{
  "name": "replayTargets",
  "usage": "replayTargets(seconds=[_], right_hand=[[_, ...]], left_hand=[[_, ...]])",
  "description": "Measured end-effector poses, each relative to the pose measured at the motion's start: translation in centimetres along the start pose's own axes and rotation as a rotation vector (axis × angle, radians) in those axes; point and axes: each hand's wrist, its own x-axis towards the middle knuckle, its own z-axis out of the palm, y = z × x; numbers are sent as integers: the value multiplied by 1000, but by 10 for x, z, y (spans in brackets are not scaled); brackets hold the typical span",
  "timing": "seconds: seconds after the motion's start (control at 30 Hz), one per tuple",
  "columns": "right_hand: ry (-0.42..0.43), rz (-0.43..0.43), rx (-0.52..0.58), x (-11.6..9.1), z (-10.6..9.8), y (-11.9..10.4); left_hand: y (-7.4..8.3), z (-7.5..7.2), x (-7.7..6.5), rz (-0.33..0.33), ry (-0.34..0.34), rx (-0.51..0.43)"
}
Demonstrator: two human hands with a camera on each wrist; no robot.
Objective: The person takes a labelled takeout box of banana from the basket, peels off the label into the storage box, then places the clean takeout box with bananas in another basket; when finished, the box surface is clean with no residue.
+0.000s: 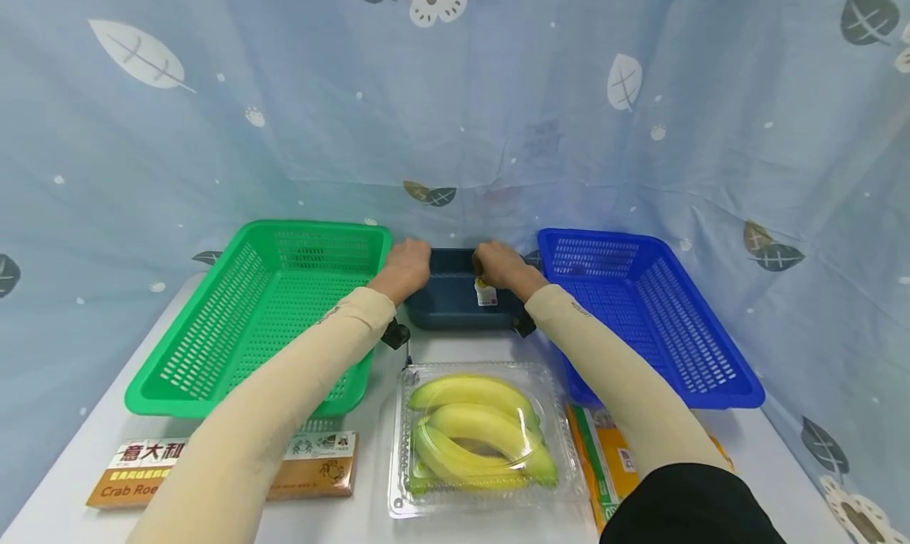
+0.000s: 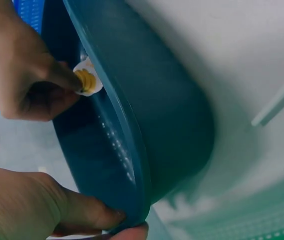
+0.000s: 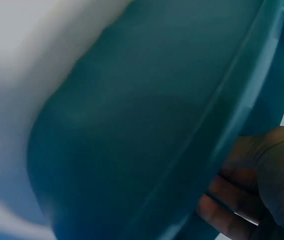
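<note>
A dark teal plastic basin [image 1: 458, 320] stands between the green and blue baskets. My left hand [image 1: 410, 268] grips its left rim; in the left wrist view the thumb and fingers [image 2: 94, 216] pinch the edge. My right hand [image 1: 506, 268] is over the basin's right part, its thumb and fingers pinching a small white tag [image 1: 486, 294] with a yellow design [image 2: 87, 81]. The tag hangs within the basin's opening. In the right wrist view the rim of the basin [image 3: 132, 115] hides part of the right hand's fingers [image 3: 216, 212], and the tag does not show.
A green basket [image 1: 192, 407] is at left, a blue basket [image 1: 711, 399] at right. Nearer lie a clear plastic box [image 1: 490, 506] of bananas [image 1: 483, 425], a brown "Crab Roe" box [image 1: 313, 477] and an orange packet [image 1: 617, 453]. A patterned curtain [image 1: 455, 94] hangs behind.
</note>
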Motion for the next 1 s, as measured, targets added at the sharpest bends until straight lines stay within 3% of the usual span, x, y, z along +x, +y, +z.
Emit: replayTargets(seconds=[0.33, 0.5, 0.7, 1.0], right_hand=[[-2, 22, -75, -5, 6, 12], [10, 58, -98, -5, -1, 16], [44, 35, -93, -3, -8, 16], [77, 11, -77, -7, -17, 9]], left_hand=[[13, 7, 0, -2, -31, -5], [14, 6, 3, 7, -9, 18], [11, 2, 6, -20, -29, 51], [0, 2, 5, -30, -53, 21]])
